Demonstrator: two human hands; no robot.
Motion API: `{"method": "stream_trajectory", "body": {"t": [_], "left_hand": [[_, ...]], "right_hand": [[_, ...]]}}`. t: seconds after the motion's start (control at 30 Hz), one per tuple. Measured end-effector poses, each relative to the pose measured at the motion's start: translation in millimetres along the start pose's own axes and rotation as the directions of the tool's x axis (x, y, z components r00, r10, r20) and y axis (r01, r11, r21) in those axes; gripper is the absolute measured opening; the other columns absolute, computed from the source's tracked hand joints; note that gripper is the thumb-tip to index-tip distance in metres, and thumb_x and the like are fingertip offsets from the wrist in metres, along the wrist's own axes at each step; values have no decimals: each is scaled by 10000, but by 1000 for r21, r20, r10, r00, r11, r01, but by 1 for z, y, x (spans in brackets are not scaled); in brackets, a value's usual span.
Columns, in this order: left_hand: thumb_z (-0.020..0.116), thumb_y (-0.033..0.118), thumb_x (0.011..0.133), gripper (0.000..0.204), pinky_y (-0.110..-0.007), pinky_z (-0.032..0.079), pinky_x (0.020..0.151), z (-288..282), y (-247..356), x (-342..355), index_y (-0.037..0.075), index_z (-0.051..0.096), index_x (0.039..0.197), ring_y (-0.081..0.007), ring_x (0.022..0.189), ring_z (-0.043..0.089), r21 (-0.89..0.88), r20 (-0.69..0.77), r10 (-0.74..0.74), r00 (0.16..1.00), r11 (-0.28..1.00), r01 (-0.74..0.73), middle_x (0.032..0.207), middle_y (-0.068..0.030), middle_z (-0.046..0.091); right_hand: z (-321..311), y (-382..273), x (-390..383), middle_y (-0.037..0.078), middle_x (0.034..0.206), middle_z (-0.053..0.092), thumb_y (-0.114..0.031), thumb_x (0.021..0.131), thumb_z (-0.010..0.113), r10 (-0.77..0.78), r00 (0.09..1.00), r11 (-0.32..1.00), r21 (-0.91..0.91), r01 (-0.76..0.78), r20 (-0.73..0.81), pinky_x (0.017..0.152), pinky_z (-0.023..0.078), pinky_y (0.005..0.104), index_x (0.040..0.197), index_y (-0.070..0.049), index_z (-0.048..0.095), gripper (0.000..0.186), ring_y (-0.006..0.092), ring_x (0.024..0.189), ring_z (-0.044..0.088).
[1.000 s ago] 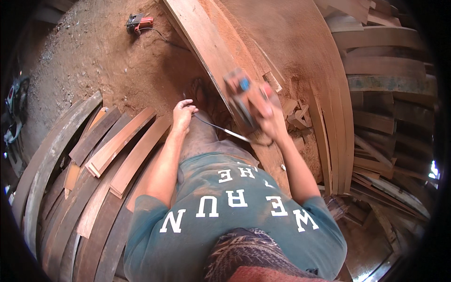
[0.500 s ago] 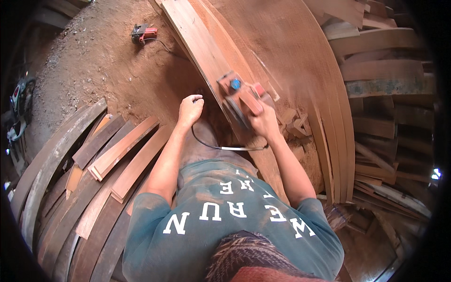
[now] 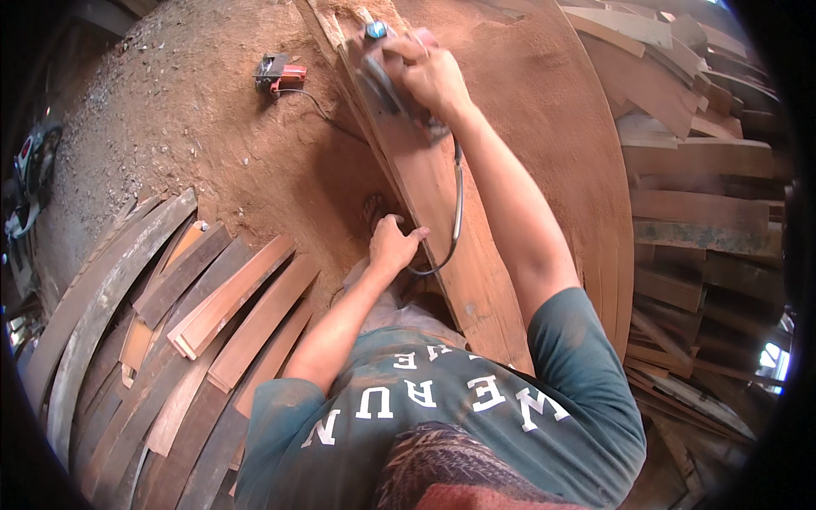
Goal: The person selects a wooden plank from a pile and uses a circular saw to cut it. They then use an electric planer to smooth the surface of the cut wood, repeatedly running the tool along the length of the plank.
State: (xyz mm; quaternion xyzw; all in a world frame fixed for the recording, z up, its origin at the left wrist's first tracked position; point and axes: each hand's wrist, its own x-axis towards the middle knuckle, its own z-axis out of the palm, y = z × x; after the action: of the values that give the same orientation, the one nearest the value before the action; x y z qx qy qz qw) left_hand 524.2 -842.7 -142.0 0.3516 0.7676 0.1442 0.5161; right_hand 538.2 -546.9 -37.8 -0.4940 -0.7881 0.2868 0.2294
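head view: the right hand (image 3: 435,78) is wrapped around the handle of a power tool (image 3: 382,81), fingers grasping it firmly, the arm stretched out forward. the power tool sits on the far part of a long plank (image 3: 455,229), its body blurred, with a blue knob (image 3: 376,31) at its front end. a dark cord (image 3: 460,200) drops from its rear, crosses the plank and loops back under the left hand (image 3: 393,248). that hand is near the plank's left edge, fingers loosely bent and thumb held apart; i cannot tell whether they grip the cord or whether the thumb touches the wood. a second tool (image 3: 279,75), red and dark, lies on the dusty ground (image 3: 187,119) to the left of the plank, well apart from both hands. cut boards (image 3: 246,314) lie side by side at the lower left, and more wood pieces (image 3: 701,204) are piled at the right, beyond a broad sawdust-covered surface (image 3: 544,127)
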Motion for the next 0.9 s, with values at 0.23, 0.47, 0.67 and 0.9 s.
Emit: {"method": "stream_trajectory", "body": {"t": [0.23,0.47,0.67,0.9], "left_hand": [[913,591,768,948,-461,556,996,-1,-17,8,-115,626,1331,-397,1190,685,-33,-80,57,995,998,-60,1270,-299,690],[862,544,832,894,-456,545,1029,-3,-87,5,-69,614,1433,-402,1205,679,-83,54,47,997,996,-42,1291,-288,689],[731,248,950,568,-544,450,1131,-16,-84,-41,55,570,1459,-435,1357,544,248,-448,472,759,882,-402,1494,-225,552],[813,290,849,405,-466,534,884,92,-25,-169,27,677,1126,-338,1076,674,275,382,760,526,450,-850,1092,-167,699]], "right_hand": [[29,-9,104,188,824,732,-398,964,614,0,1000,997,-83,0,-9,723,596,444,1097,-149,773,324,330,759,730],[10,-9,-29,126,723,696,-284,942,663,65,989,996,57,-73,136,570,580,392,1222,-226,756,301,239,550,693],[-34,33,-308,144,1122,784,-166,949,654,200,949,970,87,-227,243,935,585,402,1174,-79,745,258,288,1079,757],[-115,44,-607,189,1018,769,-99,897,733,441,861,865,135,-483,255,885,591,444,1148,-41,711,259,414,990,760]]}}
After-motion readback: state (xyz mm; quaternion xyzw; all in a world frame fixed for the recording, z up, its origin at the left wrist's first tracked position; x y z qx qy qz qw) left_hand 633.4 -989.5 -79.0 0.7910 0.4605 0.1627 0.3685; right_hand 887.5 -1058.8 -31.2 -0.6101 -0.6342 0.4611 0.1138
